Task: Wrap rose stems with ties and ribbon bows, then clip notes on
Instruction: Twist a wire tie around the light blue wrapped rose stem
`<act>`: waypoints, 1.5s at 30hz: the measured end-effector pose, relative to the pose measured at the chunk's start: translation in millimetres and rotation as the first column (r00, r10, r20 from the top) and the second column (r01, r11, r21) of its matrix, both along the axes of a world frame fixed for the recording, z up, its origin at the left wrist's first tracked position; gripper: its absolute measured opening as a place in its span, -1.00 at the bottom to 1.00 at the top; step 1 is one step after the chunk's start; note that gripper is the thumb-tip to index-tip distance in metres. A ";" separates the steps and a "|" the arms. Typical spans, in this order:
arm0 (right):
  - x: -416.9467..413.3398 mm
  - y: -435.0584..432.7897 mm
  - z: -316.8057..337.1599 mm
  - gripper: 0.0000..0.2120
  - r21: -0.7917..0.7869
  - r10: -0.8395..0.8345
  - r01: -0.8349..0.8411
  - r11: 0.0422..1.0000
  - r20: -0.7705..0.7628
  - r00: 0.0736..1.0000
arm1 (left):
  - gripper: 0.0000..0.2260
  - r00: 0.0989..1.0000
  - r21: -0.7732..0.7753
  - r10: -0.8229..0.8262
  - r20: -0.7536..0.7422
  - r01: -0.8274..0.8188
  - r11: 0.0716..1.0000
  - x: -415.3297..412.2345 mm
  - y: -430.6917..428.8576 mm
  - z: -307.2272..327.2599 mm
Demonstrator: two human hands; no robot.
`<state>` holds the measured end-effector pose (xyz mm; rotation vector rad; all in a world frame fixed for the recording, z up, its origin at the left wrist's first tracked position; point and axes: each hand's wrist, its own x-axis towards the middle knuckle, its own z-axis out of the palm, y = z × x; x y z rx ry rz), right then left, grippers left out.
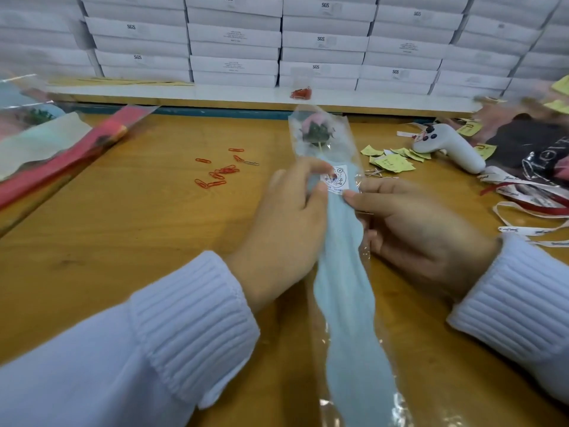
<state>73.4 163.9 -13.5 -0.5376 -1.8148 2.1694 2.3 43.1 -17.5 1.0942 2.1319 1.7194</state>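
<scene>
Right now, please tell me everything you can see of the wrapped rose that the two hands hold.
The rose is pink, with dark green leaves and a thin pale stem, inside a clear plastic sleeve with light blue lining. A round white sticker is on the front. The bloom points away from the person. The left hand and right hand grip the sleeve beside the sticker, over the wooden table.

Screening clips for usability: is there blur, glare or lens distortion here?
Head view: the pink rose in pale-blue paper and clear cellophane looks slightly soft; the red wrapped bundle at left is motion-blurred; the stacked white cardboard boxes bow from wide-angle distortion.
</scene>
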 end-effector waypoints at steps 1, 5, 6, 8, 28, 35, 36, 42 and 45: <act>0.2 1.3 -0.3 -0.84 0.007 -0.024 0.024 1.000 0.007 1.000 | -0.87 0.994 0.042 0.015 0.109 -0.020 0.999 -1.1 -0.6 0.6; 0.9 6.4 0.6 -0.87 0.058 -0.044 0.044 0.997 0.002 0.999 | -0.86 0.806 0.095 -0.036 0.590 -0.025 0.995 -8.2 -5.2 4.1; 1.1 6.9 -0.2 -0.85 0.086 -0.042 0.041 0.995 0.006 0.999 | -0.82 0.768 0.085 -0.067 0.637 0.017 0.996 -9.7 -5.8 3.9; 1.4 6.3 -1.3 -0.88 0.131 -0.029 0.027 0.991 0.012 1.000 | -0.82 0.771 0.039 -0.067 0.633 0.055 0.998 -10.6 -7.2 3.6; 4.9 2.6 5.4 -0.94 0.163 -0.109 0.081 0.983 0.172 0.979 | -0.85 0.854 -0.164 -0.017 0.519 0.119 0.979 -13.6 -6.9 2.8; 4.4 0.2 6.7 -0.91 0.049 -0.081 0.075 0.996 0.137 0.987 | -0.78 0.747 -0.110 -0.104 0.656 0.230 0.967 -7.2 -4.3 3.6; 4.4 0.1 7.1 -0.90 0.028 -0.081 0.078 0.997 0.129 0.988 | -0.79 0.733 -0.082 -0.109 0.671 0.219 0.972 -5.5 -3.8 2.9; 6.4 -4.4 8.1 -0.87 0.094 -0.030 0.012 0.995 0.187 0.982 | -0.86 0.761 0.034 -0.046 0.647 0.031 0.999 -2.4 -0.3 2.0; 7.5 -7.8 8.6 -0.84 0.175 -0.030 -0.004 0.985 0.191 0.981 | -0.85 0.801 0.068 -0.049 0.597 0.011 0.998 -3.2 -2.1 0.8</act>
